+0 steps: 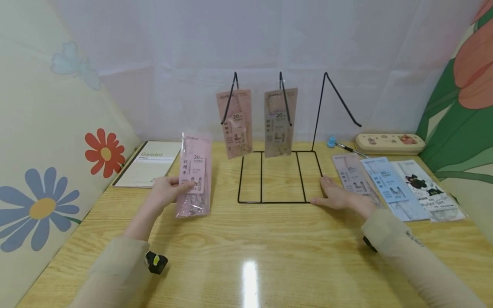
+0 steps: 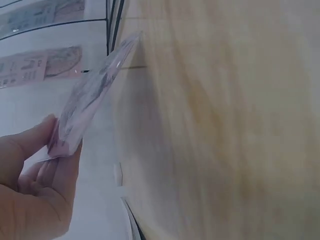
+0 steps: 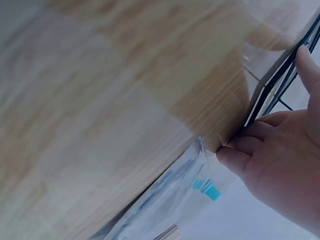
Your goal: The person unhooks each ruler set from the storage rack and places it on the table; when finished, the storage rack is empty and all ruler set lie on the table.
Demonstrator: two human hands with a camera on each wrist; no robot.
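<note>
My left hand pinches a pink ruler packet by its left edge and holds it upright above the table; the left wrist view shows that pink packet edge-on between thumb and fingers. My right hand rests flat on the table at the front right corner of a black wire rack, fingers touching the rack's base wire. Two packets hang on the rack's hooks, one pink and one brown-grey. The third hook is bare.
Flat packets lie right of the rack: grey, blue and a clear one. Behind them are a pen and a cream pencil case. A notebook lies at the back left. Flowered panels wall both sides.
</note>
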